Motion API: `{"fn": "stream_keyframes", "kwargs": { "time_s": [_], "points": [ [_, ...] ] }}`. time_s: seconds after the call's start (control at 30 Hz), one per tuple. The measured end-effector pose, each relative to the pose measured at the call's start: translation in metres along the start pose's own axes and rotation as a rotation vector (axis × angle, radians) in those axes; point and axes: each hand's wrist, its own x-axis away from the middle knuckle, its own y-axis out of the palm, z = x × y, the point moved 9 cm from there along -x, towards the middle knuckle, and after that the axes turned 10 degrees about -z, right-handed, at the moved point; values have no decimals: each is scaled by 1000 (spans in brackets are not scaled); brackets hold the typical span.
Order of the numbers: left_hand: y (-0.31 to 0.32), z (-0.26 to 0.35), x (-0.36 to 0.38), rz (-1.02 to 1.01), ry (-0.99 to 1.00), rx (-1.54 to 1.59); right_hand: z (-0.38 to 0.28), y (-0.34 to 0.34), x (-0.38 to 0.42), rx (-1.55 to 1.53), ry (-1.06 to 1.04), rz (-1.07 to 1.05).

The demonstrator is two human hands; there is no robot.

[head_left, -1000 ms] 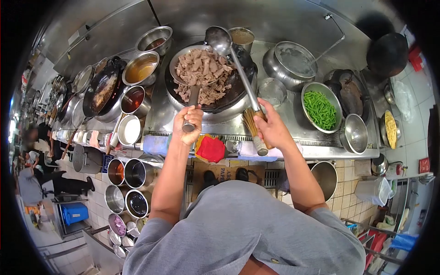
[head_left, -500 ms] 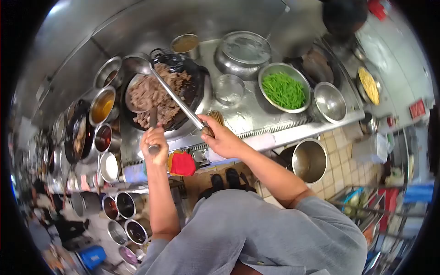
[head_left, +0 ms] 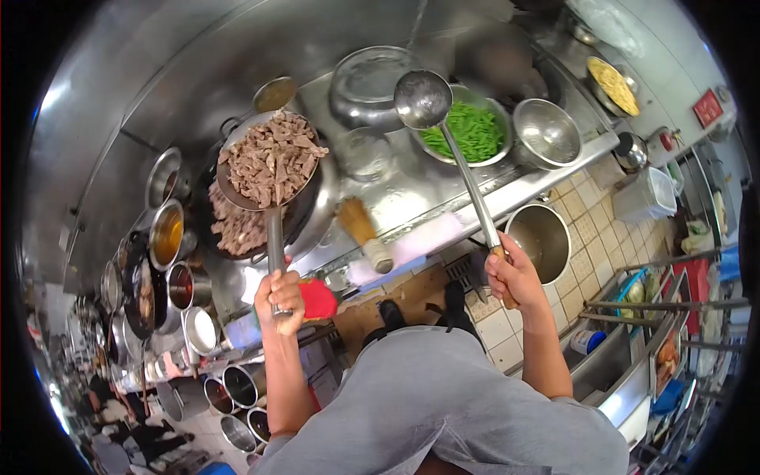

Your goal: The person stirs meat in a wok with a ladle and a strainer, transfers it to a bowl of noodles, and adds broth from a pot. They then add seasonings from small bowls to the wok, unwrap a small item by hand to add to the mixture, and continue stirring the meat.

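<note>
My left hand (head_left: 279, 299) is closed round the metal handle of a strainer (head_left: 275, 236), whose round bowl is heaped with sliced meat (head_left: 273, 158). The strainer is held over a black wok (head_left: 303, 212), where more meat (head_left: 233, 226) lies. My right hand (head_left: 511, 273) grips the wooden end of a long steel ladle (head_left: 467, 178). The ladle's bowl is up at the left edge of a steel bowl of chopped green vegetables (head_left: 471, 131) and looks hollow, with no food in it. A red cloth (head_left: 319, 299) lies just right of my left hand.
A bamboo wok brush (head_left: 364, 233) lies on the counter's front edge. Behind it stand a large lidded pot (head_left: 372, 83) and a steel bowl (head_left: 546, 133). Containers of sauce (head_left: 167, 235) line the left side. A tall pot (head_left: 540, 241) stands below the counter at right.
The strainer has risen, now piled with meat above the wok. The ladle has swung right, away from the wok, to the green vegetables. The wok brush now shows fully.
</note>
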Motion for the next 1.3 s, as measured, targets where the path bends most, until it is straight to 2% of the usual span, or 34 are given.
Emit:
{"fn": "stream_keyframes", "kwargs": {
  "time_s": [0.17, 0.3, 0.37, 0.4, 0.5, 0.67, 0.8, 0.87, 0.93, 1.0, 1.2, 1.3],
  "points": [
    [-2, -84, -72, 3, -200, 110, -33, -68, 46, -145, -87, 114],
    [1, -170, -139, 10, -439, 185, -65, -117, 67, -32, -158, 249],
    [-5, -204, -173, 30, -505, 191, -82, -146, 71, 204, -189, 361],
    [-6, -225, -188, 48, -538, 206, -80, -167, 68, 216, -202, 393],
    [-25, -272, -236, 85, -626, 159, -89, -210, 58, 184, -218, 432],
    [-73, -334, -295, 99, -797, -143, -92, -258, 43, 73, -204, 426],
    [-111, -341, -311, 171, -825, -289, -83, -271, 45, 76, -173, 442],
    [-126, -332, -315, 194, -827, -519, -72, -278, 47, 58, -143, 470],
    [-123, -329, -312, 226, -820, -556, -70, -276, 46, 39, -138, 449],
    [-119, -323, -315, 216, -791, -775, -76, -278, 47, 115, -144, 479],
    [-109, -335, -316, 280, -765, -825, -81, -280, 41, 289, -45, 548],
    [-112, -347, -314, 325, -726, -810, -108, -270, 51, 886, -53, 774]
  ]
}}
